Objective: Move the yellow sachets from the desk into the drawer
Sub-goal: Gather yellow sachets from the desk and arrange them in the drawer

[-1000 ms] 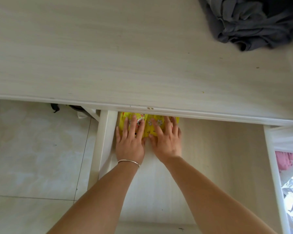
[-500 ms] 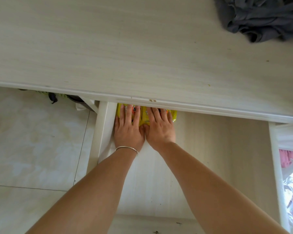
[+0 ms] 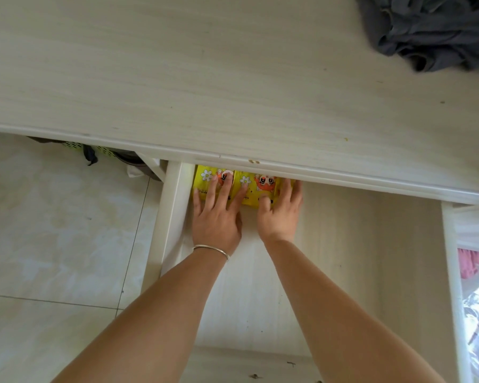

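The yellow sachets (image 3: 239, 185) are laid flat side by side in the far left corner of the open drawer (image 3: 357, 258), partly tucked under the front edge of the desk (image 3: 205, 92); white daisies and orange cartoon faces are printed on them. The left hand (image 3: 216, 219) is laid palm down on the left sachets, its fingers spread and straight, the fingertips pressed on the packets; a thin silver bangle (image 3: 212, 251) is worn on that wrist. The right hand (image 3: 280, 214) is placed at the right end of the row, its fingers extended along the packets' right edge and the thumb set on top of the yellow surface; nothing is pinched or curled around. The two hands are kept just apart. A crumpled grey cloth (image 3: 432, 31) is seen at the far right of the desk top, well apart from the drawer. Pale floor tiles (image 3: 53, 230) are visible to the left
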